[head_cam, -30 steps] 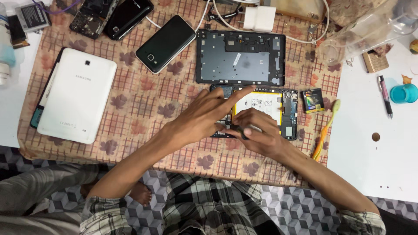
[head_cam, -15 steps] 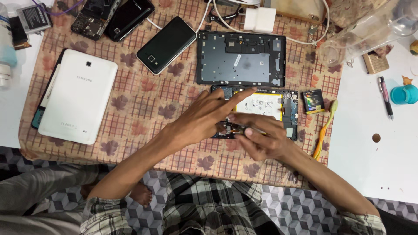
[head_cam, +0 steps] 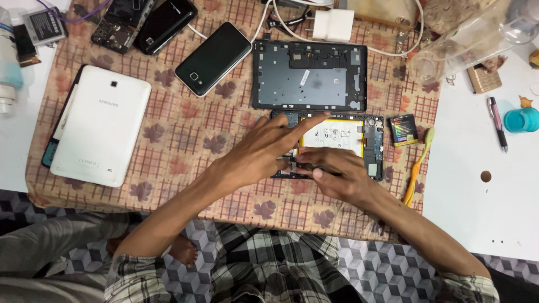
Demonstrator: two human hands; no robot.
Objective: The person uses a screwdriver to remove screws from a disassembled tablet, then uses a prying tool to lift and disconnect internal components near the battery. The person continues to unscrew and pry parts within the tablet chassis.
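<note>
An opened tablet [head_cam: 365, 140] lies on the patterned cloth with its yellow-edged battery and circuit boards showing. My left hand [head_cam: 264, 151] rests over its left part, fingers spread and the index stretched toward the battery. Against the tablet's lower edge my right hand [head_cam: 337, 174] presses with bent fingers, pinching something small that I cannot make out. Just above lies the tablet's dark back cover [head_cam: 309, 76], inner side up.
A white tablet [head_cam: 98, 132] lies at the left, a black phone [head_cam: 213, 58] and other phones at the top. A white charger [head_cam: 332, 24] with cables, a small battery [head_cam: 403, 129], an orange toothbrush [head_cam: 418, 163], a pen [head_cam: 497, 122] and a teal cap [head_cam: 521, 119] sit around.
Both hands have stayed over the opened tablet. The fingers shifted slightly along its lower left edge.
</note>
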